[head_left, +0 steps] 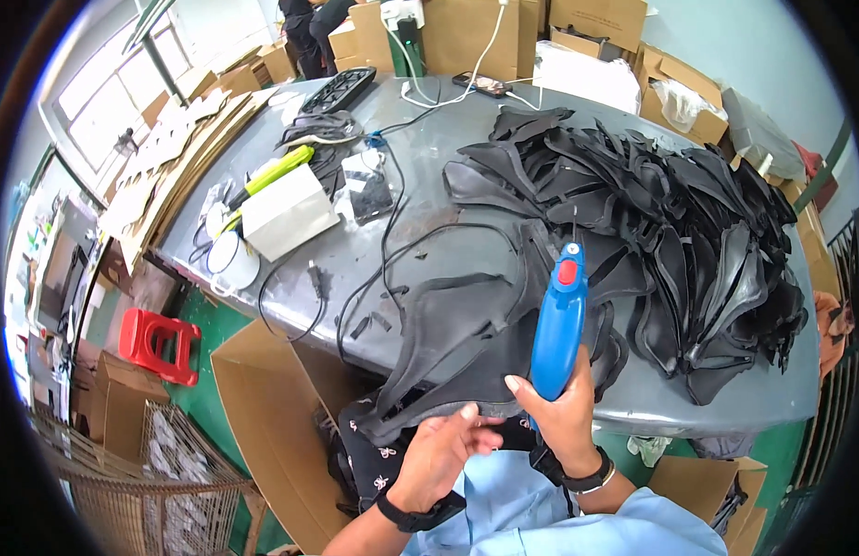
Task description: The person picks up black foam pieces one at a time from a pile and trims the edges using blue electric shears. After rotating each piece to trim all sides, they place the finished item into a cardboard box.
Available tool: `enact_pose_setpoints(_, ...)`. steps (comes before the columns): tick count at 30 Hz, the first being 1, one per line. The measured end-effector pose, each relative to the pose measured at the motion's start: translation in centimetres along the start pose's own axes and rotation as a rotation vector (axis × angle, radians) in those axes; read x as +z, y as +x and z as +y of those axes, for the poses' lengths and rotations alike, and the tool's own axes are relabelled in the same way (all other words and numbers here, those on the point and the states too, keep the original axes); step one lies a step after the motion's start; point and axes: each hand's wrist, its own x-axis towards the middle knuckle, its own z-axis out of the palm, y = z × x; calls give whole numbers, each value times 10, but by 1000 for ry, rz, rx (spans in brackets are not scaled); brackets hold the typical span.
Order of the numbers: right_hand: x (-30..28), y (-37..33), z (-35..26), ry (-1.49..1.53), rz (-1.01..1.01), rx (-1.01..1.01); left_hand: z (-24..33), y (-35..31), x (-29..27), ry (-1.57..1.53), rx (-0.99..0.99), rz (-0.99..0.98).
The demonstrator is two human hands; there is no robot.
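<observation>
My right hand is wrapped round a blue hand tool with a red button and a thin metal tip pointing away from me. At the near table edge, my left hand pinches the rim of a black moulded sheet piece between thumb and fingers. This piece has curved, open sections and lies partly over the table edge. The tool's body covers part of it. Just beyond and to the right rises a large heap of similar black pieces.
The grey table carries a black cord, a white box, a white mug and a yellow-green cutter. Cardboard boxes stand around it. A red stool is at left. People stand far back.
</observation>
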Motion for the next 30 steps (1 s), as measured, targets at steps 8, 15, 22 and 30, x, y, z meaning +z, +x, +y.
enact_pose_setpoints(8, -3, -13, -26, 183, -385, 41, 21, -69, -40, 756, 989, 566)
enact_pose_setpoints(15, 9, -33, -20, -232, -399, -174, 26, -77, -47, -85, 621, 263)
enact_pose_setpoints(22, 31, -77, -17, -278, -736, -526, 21, -75, -25, -258, 1014, 382)
enact_pose_setpoints(30, 33, -85, -17, -356, -881, -451, 2, -65, -23, -136, 1151, 567)
